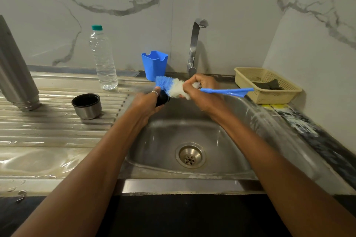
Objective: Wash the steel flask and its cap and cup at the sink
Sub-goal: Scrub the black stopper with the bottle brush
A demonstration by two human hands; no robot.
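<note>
The cap (162,99), dark and round, is held above the far left part of the sink (163,140). The left hand (147,103) has its fingers curled round the cap from below and behind.

The brush (167,85) lies across the top of the cap. Its long axis runs roughly from 9 to 3 o'clock, with the bristle head at 9 and the thin handle tail at 3. The right hand (200,90) grips the brush tightly just behind the bristles. The cap lies at about 8 o'clock from that grip, just beside it, with the bristles apparently touching it (motion blur hides the exact contact). I judge any scrubbing stroke would run along that axis.

Out at 9 o'clock on the draining board stand the cup (86,107), mouth up, and beyond it the flask (15,67), mouth down.
</note>
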